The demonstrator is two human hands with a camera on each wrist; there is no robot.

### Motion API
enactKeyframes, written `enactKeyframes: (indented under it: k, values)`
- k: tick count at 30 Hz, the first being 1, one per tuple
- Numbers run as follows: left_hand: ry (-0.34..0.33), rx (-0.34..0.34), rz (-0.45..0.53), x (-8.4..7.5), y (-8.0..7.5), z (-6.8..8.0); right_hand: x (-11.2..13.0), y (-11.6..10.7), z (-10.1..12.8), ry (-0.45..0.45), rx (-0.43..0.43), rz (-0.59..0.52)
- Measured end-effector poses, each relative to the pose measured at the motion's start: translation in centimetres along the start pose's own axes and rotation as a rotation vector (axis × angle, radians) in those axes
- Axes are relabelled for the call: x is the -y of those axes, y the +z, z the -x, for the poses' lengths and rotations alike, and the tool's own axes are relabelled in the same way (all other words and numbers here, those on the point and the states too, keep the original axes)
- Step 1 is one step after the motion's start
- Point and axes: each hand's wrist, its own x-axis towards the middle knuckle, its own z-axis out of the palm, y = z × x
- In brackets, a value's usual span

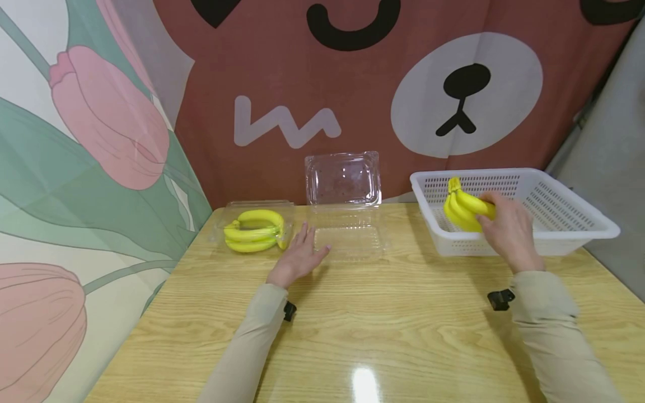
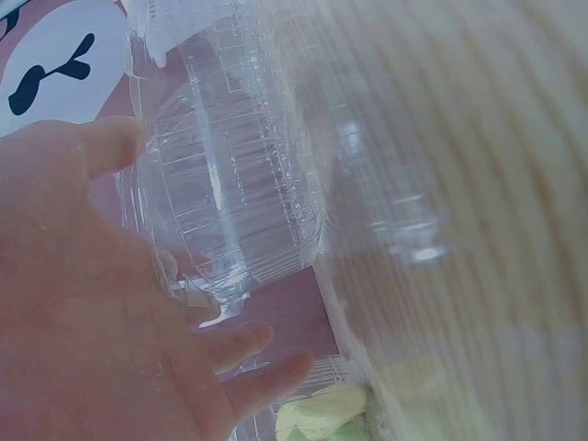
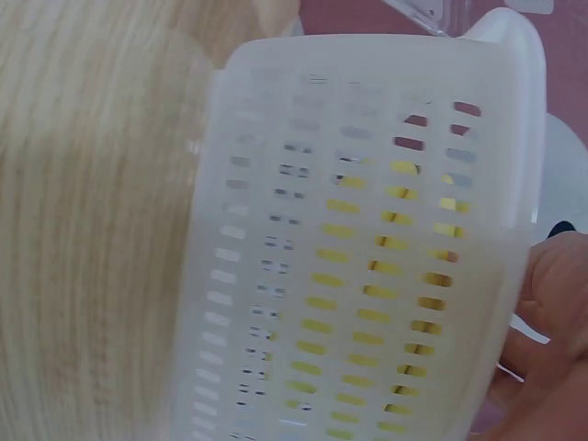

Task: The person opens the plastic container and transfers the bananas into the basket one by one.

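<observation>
My right hand (image 1: 510, 226) grips a bunch of yellow bananas (image 1: 459, 210) by its right end, inside the white plastic basket (image 1: 602, 230). The stem end of that bunch points up and to the left. In the right wrist view, yellow shows through the slots of the basket wall (image 3: 367, 55). My left hand (image 1: 300, 256) is spread, fingers extended, at the left edge of a clear clamshell box (image 1: 347, 243) whose lid (image 1: 342, 180) stands raised at the back. Another bunch of bananas (image 1: 254, 240) lies in a second clear box (image 1: 227, 210) on the left.
The wooden table (image 1: 383, 319) carries everything. A curtain (image 1: 282, 73) with a bear print hangs right behind the boxes and basket. To the left is a tulip-print curtain (image 1: 111, 117), and a grey surface (image 1: 615, 151) rises beyond the basket on the right.
</observation>
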Motion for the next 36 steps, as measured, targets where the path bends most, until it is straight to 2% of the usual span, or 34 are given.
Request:
enactKeyframes:
  k: [11,23,36]
  values:
    - [-0.001,0.001,-0.003,0.01,-0.05,0.09,-0.78,0.51,0.01,0.062,0.075,-0.013]
    - [-0.007,-0.001,-0.002,-0.04,-0.04,0.09,-0.75,0.46,-0.06,0.062,0.079,-0.004]
    - [0.017,-0.027,-0.008,-0.3,-0.14,0.21,-0.28,0.76,-0.14,0.06,0.084,-0.012]
